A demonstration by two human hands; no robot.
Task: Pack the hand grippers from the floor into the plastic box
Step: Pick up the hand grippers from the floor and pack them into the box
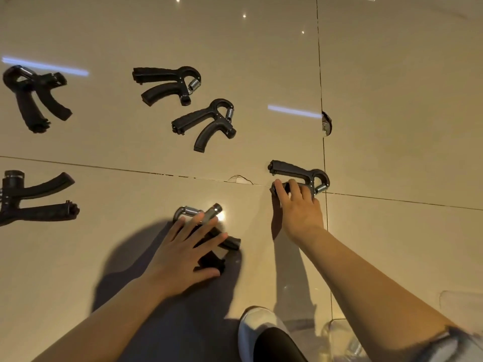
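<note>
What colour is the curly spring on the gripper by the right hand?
Shiny silver. The spring sits at the black hand gripper's looped end, beside the right hand; the head view shows it.

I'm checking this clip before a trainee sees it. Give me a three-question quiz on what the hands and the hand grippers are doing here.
1. True or false: the left hand lies on a hand gripper with a bare metal spring arm.
2. How many hand grippers lie untouched on the tiled floor?
3. Which handle of the rightmost hand gripper do the right hand's fingers cover? A) upper B) lower

Key: 1 true; 2 four; 3 B.
</note>
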